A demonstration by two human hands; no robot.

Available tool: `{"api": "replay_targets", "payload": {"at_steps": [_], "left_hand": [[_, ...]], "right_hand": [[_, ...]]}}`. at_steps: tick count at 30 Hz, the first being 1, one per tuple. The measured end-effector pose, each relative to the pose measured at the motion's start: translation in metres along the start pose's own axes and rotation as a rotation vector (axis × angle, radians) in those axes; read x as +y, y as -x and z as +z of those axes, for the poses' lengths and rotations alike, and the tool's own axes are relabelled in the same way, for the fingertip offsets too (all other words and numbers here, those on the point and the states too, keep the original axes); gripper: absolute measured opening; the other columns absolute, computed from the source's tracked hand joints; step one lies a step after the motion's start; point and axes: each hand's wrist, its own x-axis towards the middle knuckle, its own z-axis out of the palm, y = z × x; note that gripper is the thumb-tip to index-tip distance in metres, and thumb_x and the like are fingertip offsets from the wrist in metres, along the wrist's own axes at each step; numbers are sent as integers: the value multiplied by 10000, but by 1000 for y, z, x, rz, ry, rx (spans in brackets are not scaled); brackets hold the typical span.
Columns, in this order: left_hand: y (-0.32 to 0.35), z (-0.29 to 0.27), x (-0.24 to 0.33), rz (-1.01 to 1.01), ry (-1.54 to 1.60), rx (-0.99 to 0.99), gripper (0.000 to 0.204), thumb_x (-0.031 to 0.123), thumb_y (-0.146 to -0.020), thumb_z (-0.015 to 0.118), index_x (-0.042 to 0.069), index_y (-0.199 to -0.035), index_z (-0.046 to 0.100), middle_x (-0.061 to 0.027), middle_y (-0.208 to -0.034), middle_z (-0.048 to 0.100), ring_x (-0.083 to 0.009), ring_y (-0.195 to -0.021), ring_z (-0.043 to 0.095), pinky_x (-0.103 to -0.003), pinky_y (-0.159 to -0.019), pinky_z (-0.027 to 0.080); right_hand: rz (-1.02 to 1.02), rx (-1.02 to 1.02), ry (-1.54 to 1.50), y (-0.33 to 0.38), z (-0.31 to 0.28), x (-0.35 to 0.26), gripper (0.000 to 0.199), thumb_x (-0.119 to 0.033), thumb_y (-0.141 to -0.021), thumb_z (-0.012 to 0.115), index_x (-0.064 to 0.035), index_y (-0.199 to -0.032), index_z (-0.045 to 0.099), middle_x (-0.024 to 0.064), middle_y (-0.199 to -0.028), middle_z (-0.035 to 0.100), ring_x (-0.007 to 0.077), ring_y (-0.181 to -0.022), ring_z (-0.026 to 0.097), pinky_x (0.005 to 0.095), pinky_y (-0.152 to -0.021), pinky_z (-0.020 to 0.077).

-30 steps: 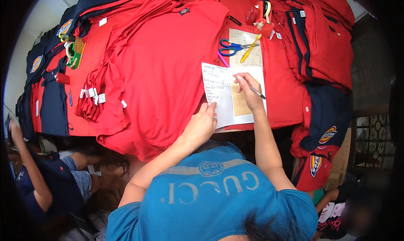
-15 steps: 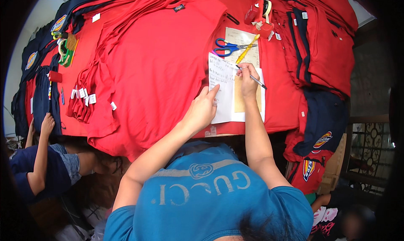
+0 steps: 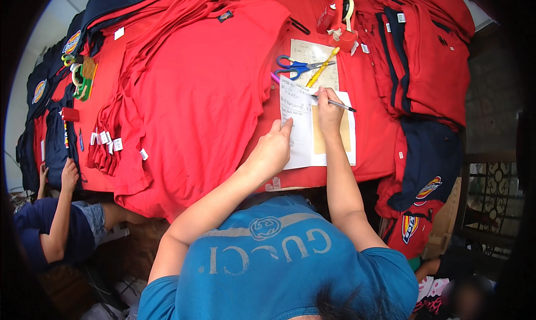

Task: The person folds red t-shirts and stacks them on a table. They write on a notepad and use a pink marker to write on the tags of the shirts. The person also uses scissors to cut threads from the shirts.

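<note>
A notebook (image 3: 299,152) lies spread on the red cloth, its left page covered in handwriting and a tan sheet (image 3: 320,141) on its right side. My right hand (image 3: 328,110) is closed around a dark pen (image 3: 341,104), the pen's tip at the written page. My left hand (image 3: 272,149) rests on the page's left edge, fingers stretched out, some partly hidden. Just beyond the notebook are blue-handled scissors (image 3: 296,67), a yellow pen-like stick (image 3: 322,67) and a written tan paper (image 3: 304,51).
A large red garment (image 3: 218,91) spreads to the left. Folded red garments (image 3: 432,68) are stacked on the right, near a red tape dispenser (image 3: 341,32). At far left, another person's hand (image 3: 69,175) touches dark cloth beside a green tape dispenser (image 3: 84,82).
The view has shifted slightly. My right hand keeps the pen at the page, and my left hand stays by the page's left edge.
</note>
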Motion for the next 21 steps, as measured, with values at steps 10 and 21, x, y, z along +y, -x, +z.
{"api": "replay_targets", "payload": {"at_steps": [10,21], "left_hand": [[-1,1,1,57,-8,35,524,-63,-821,478,-64,-1344,446,-279,-1085,530,-462,-883,610,-498,-795,515],[0,0,0,45,7,33,519,-60,-828,480,-62,-1346,449,-279,-1090,531,-459,-894,612,-494,-804,512]], "right_hand": [[-156,26,81,-1,5,4,215,-136,-941,585,35,-822,639,103,-662,622,126,-593,519,296,-582,446],[-121,4,101,-1,3,2,227,-170,-935,537,17,-863,642,147,-741,664,249,-652,615,347,-645,478]]}}
